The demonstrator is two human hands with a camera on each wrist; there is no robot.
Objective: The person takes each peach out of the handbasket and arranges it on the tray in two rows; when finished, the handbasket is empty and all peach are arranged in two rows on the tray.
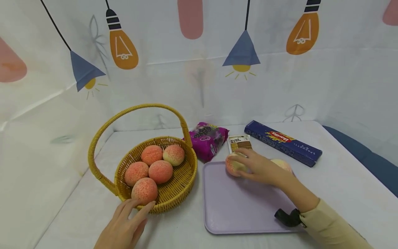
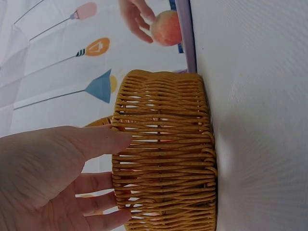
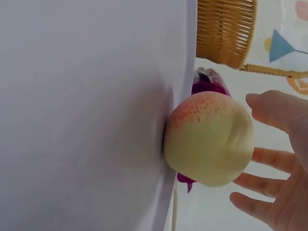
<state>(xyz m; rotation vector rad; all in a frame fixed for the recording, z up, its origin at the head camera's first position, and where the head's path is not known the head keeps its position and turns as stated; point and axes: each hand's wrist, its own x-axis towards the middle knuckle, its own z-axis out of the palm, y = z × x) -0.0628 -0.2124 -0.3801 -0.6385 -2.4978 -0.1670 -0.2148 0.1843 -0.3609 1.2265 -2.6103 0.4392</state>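
Note:
My right hand point(image 1: 258, 167) is at a peach point(image 1: 234, 165) at the far left corner of the lilac tray point(image 1: 224, 207). Its thumb and fingers spread loosely around the pale, red-speckled fruit in the right wrist view, with gaps showing between them. A second peach point(image 1: 282, 164) is partly hidden behind my right forearm. At the near rim of the yellow wicker basket point(image 1: 178, 181), my left hand point(image 1: 122, 224) rests with relaxed fingers, fingertips beside the nearest peach point(image 1: 144, 191). Several peaches lie inside the basket, whose tall handle point(image 1: 93, 152) stands upright.
Behind the tray lie a purple packet point(image 1: 207, 140), a small brown-and-white packet point(image 1: 240, 141) and a blue spaghetti box point(image 1: 283, 143). A patterned white curtain point(image 1: 174, 83) hangs behind the white table point(image 1: 84, 214). A dark blue surface point(image 1: 367, 159) shows past the table's right edge.

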